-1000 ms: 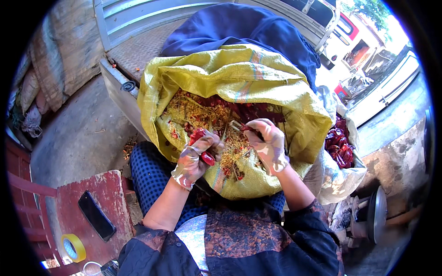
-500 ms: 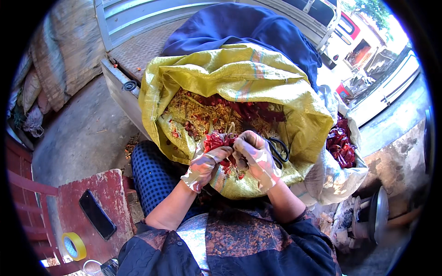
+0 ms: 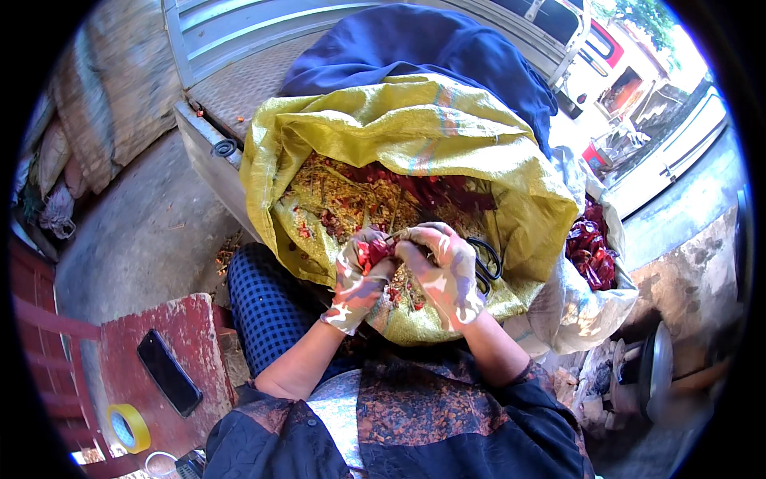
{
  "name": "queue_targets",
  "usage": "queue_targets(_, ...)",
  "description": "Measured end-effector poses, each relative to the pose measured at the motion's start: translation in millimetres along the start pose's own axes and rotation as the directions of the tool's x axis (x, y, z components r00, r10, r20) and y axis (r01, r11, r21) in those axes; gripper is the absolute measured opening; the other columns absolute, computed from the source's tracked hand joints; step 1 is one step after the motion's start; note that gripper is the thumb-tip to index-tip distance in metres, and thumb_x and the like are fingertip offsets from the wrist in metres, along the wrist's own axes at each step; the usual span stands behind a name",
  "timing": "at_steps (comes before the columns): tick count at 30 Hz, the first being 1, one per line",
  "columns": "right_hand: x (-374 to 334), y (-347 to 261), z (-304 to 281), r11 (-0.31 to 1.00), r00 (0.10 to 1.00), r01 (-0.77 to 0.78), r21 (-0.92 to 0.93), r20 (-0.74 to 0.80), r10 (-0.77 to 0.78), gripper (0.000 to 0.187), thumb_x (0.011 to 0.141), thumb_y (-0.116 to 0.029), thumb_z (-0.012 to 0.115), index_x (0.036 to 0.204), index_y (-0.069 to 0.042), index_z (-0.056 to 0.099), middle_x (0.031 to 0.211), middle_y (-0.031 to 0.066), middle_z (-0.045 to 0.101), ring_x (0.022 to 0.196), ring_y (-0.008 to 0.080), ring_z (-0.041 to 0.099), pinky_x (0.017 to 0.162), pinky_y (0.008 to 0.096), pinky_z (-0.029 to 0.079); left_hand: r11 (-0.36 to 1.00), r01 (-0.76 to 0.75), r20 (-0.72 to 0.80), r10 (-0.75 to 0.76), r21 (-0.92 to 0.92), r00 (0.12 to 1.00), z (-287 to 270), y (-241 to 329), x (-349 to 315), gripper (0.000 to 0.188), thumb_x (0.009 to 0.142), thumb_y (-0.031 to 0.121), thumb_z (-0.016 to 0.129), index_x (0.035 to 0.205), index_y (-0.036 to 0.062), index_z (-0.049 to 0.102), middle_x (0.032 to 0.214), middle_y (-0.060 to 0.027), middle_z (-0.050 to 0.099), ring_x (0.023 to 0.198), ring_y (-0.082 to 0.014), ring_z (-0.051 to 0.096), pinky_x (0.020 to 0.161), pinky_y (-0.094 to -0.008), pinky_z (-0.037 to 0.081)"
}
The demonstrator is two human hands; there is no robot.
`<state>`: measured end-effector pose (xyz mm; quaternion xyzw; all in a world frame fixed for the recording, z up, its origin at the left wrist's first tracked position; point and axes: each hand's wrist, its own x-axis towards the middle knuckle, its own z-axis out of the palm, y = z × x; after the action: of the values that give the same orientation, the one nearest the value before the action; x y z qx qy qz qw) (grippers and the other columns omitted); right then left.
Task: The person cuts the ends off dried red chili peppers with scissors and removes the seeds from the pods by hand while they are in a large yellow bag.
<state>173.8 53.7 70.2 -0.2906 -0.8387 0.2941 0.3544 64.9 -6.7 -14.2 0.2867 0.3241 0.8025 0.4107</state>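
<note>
Both my hands wear camouflage-patterned gloves and meet over the mouth of a yellow woven sack (image 3: 511, 203). Dried red chili pepper (image 3: 371, 254) shows between the curled fingers of my left hand (image 3: 355, 281). My right hand (image 3: 443, 271) pinches with thumb and fingertips at the chili's upper right side; the exact grip is partly hidden. Inside the sack lie yellow seeds (image 3: 351, 199), thin stems and dark red chili pieces (image 3: 447, 191). Just right of my right hand, black-handled scissors (image 3: 498, 259) rest on the sack.
A white sack (image 3: 586, 315) of dried red chilies (image 3: 590, 247) stands at the right. Behind the yellow sack are a dark blue cloth bundle (image 3: 423, 44) and a metal cart bed (image 3: 255, 72). On the worn red chair (image 3: 203, 351) at left lie a phone (image 3: 169, 373) and yellow tape (image 3: 136, 427).
My left hand has closed further around the chili, so less red shows. My right hand has turned, its fingers now arched with the tips toward the left hand.
</note>
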Motion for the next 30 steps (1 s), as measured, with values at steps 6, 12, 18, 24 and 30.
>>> queue_targets(6,6.5,-1.9,6.0,0.999,0.999,0.031,0.005,-0.007,-0.031,0.012,0.077,-0.005,0.063,0.089,-0.003,0.062,0.085,0.0139,0.062,0.075,0.0269,0.062,0.067,0.0322,0.049,0.967,-0.229,0.099,0.219,0.11,0.971,-3.7,-10.4,7.2,0.039,0.072,0.006,0.072,0.106,0.005,0.053,0.111,-0.0111,0.054,0.093,-0.0178,0.057,0.081,-0.0273,0.049)
queue_targets(12,6.1,6.6,1.1,0.983,0.983,0.181,0.028,-0.014,-0.181,0.013,0.076,0.0,0.062,0.088,-0.004,0.062,0.084,0.0136,0.063,0.073,0.0268,0.063,0.066,0.0303,0.05,0.995,0.092,0.271,-0.082,-0.024,0.959,-17.4,-3.1,-2.1,0.037,0.08,0.016,0.065,0.11,-0.0018,0.053,0.107,-0.0132,0.058,0.093,-0.0176,0.058,0.077,-0.0275,0.051)
queue_targets(18,-2.0,10.4,10.9,0.836,0.981,-0.13,0.533,-0.051,0.185,0.01,0.081,-0.002,0.061,0.091,-0.003,0.06,0.082,0.0059,0.062,0.071,0.0161,0.06,0.063,0.0258,0.049,0.991,0.096,0.164,-0.08,-0.093,0.983,-10.6,1.6,6.3,0.029,0.082,0.011,0.062,0.107,-0.0006,0.055,0.097,-0.0087,0.063,0.089,-0.0173,0.06,0.082,-0.0293,0.048)
queue_targets(24,-1.6,13.2,18.8,0.425,0.885,-0.351,0.835,0.147,0.442,0.008,0.085,-0.006,0.059,0.092,-0.003,0.058,0.069,-0.0013,0.052,0.047,0.0043,0.04,0.043,0.0206,0.035,0.977,0.186,0.135,-0.171,-0.104,0.976,-8.2,5.5,4.7,0.026,0.078,0.007,0.062,0.102,-0.0007,0.058,0.095,-0.0085,0.063,0.085,-0.0183,0.06,0.081,-0.0297,0.047)
queue_targets(30,3.6,19.0,12.2,0.071,0.827,-0.402,0.913,0.329,0.457,0.007,0.086,-0.001,0.055,0.084,-0.008,0.055,0.069,-0.0025,0.052,0.046,0.0019,0.036,0.041,0.0174,0.03,0.956,0.216,0.157,-0.187,-0.197,0.97,-5.5,1.9,10.3,0.024,0.078,0.006,0.06,0.101,0.0003,0.059,0.093,-0.0084,0.062,0.083,-0.0185,0.058,0.077,-0.0287,0.046)
